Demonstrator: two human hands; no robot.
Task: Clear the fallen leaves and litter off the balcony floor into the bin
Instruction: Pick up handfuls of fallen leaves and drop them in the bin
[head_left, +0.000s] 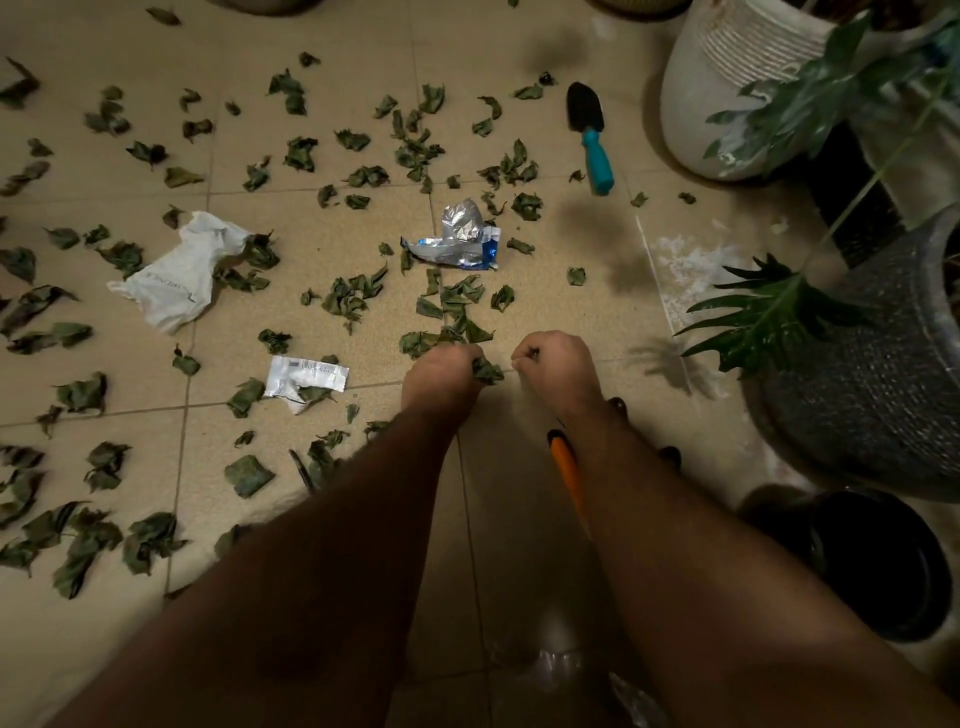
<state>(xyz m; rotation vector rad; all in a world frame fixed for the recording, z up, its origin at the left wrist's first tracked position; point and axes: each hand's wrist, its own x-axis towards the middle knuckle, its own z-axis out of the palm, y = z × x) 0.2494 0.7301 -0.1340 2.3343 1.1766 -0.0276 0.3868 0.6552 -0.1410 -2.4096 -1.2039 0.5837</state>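
Observation:
Dry green leaves (347, 297) lie scattered over the beige tiled floor (571, 322). Among them are a crumpled white bag (179, 275), a silver and blue foil wrapper (460, 239) and a small white wrapper (304, 376). My left hand (441, 371) is closed on a clump of leaves (485, 370) just above the floor. My right hand (553, 364) is a fist beside it; a scrap may sit in its fingers, too small to tell. A black bin (872, 561) stands at the lower right.
A trowel (589, 135) with a teal handle lies at the back. A white pot (727, 88) and a dark woven pot (872, 374) with green plants stand on the right. An orange-handled tool (566, 478) lies under my right forearm. Clear plastic (561, 670) shows at the bottom.

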